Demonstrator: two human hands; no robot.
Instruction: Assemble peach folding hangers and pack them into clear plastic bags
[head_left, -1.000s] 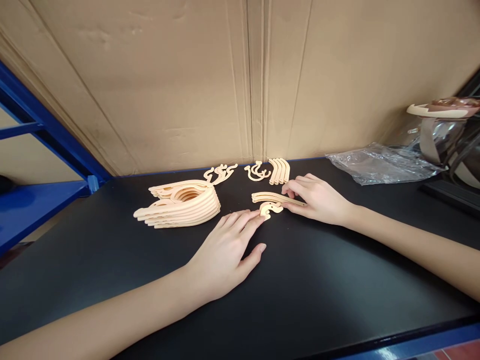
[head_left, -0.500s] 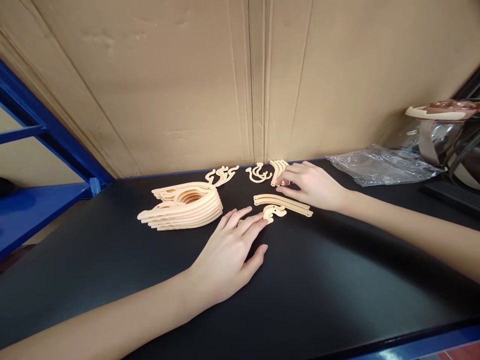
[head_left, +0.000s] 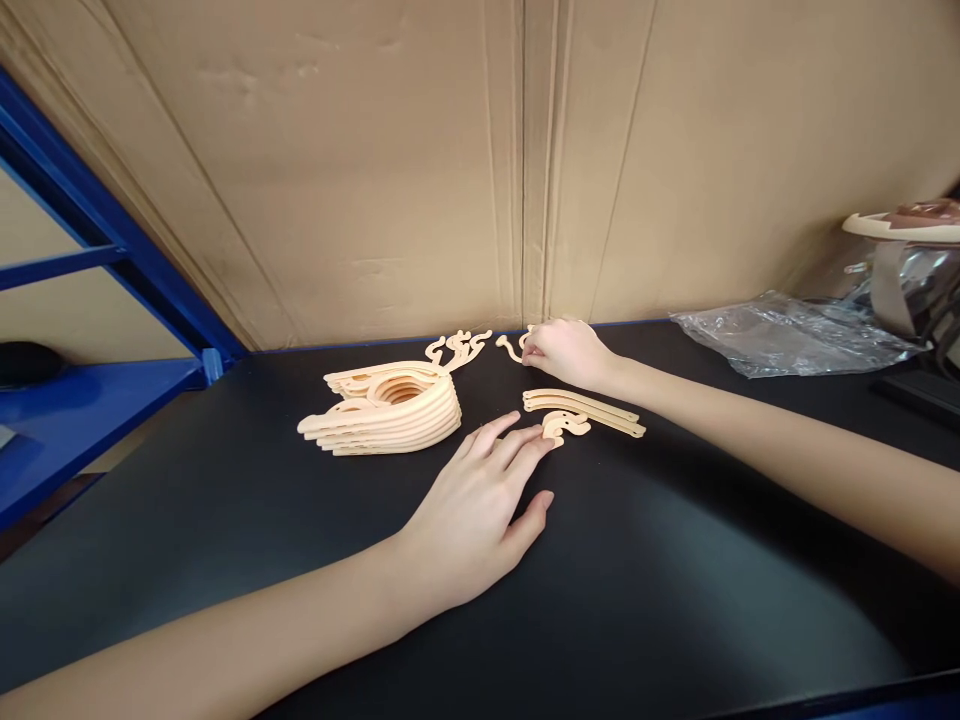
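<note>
My left hand (head_left: 480,510) lies flat on the black table (head_left: 675,580), fingers spread, its fingertips touching a small cream hook-shaped piece (head_left: 564,425). Just behind that piece lie curved cream strips (head_left: 585,408). My right hand (head_left: 566,352) reaches to the back of the table and its fingers close on a small cream hook piece (head_left: 511,346) there; it covers the other pieces at that spot. A stack of several cream curved hanger parts (head_left: 390,410) sits to the left, with a few small curly pieces (head_left: 457,348) behind it.
A cardboard wall (head_left: 480,170) stands along the table's back edge. Crumpled clear plastic (head_left: 787,335) lies at the back right, beside a shiny object with a cream and pink top (head_left: 907,270). Blue shelf rails (head_left: 97,260) stand at the left.
My right hand has left the curved strips and moved back and left to the small hook pieces by the wall. My left hand stays put on the hook piece.
</note>
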